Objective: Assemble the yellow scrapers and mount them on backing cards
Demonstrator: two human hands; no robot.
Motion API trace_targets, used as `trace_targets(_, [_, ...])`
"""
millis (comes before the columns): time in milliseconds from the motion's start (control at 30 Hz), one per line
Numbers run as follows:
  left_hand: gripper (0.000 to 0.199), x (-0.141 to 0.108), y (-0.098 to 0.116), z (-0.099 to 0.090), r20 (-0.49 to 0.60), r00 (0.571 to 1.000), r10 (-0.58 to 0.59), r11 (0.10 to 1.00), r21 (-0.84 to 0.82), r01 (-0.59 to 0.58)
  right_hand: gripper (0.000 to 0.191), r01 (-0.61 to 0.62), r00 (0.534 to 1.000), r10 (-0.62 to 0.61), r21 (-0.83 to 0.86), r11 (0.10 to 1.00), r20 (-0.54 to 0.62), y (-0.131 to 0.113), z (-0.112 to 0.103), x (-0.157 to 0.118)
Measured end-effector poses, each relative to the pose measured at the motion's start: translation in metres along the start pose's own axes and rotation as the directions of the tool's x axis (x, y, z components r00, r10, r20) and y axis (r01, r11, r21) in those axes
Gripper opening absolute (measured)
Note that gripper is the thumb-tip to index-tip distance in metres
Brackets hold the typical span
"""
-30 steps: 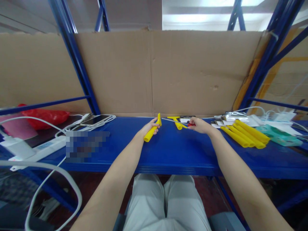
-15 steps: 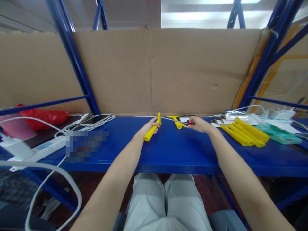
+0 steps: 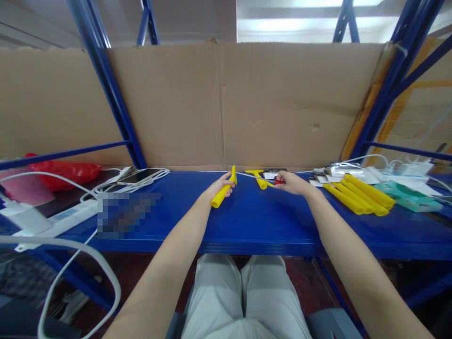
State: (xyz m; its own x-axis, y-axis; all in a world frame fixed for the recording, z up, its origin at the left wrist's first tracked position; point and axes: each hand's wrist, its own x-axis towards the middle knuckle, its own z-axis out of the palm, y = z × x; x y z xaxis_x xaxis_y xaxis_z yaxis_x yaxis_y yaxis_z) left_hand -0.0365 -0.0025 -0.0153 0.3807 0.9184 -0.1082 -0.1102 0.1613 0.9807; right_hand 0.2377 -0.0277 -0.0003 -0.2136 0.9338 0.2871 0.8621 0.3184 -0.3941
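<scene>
My left hand [image 3: 219,185] is closed round a yellow T-shaped tool [image 3: 221,196], its tubular handle pointing toward me and its head away. My right hand [image 3: 288,182] grips a small red object [image 3: 279,181], mostly hidden by the fingers. A thin pale strip [image 3: 251,176] stretches between the yellow head and the red object. Just left of my right hand, a second yellow T-shaped tool [image 3: 261,182] lies on the blue table [image 3: 257,221], beside a black-and-white packet [image 3: 274,172].
Several yellow tubes [image 3: 363,197] lie at the right beside a green plastic packet [image 3: 409,197] and white cards. A phone [image 3: 141,176], white cables and a power strip [image 3: 70,216] are at the left. Cardboard [image 3: 226,103] stands behind the table.
</scene>
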Motion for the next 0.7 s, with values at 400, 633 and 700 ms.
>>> trace_targets(400, [0.075, 0.0066, -0.0041, -0.0070, 0.048, 0.999, -0.002, 0.998, -0.060, 0.004, 0.009, 0.031, 0.999, -0.031, -0.009, 0.999, 0.036, 0.0003, -0.0033, -0.0022])
trace_targets(633, [0.073, 0.0068, -0.0047, -0.0065, 0.026, 1.000, 0.009, 0.999, -0.034, -0.008, 0.013, 0.068, 0.998, -0.067, -0.035, 0.997, 0.014, -0.0003, -0.0062, -0.0015])
trace_targets(700, [0.073, 0.0071, -0.0049, -0.0072, 0.018, 1.000, 0.012, 0.999, -0.037, -0.011, 0.016, 0.096, 0.995, -0.095, -0.021, 0.995, 0.031, -0.0003, -0.0050, -0.0008])
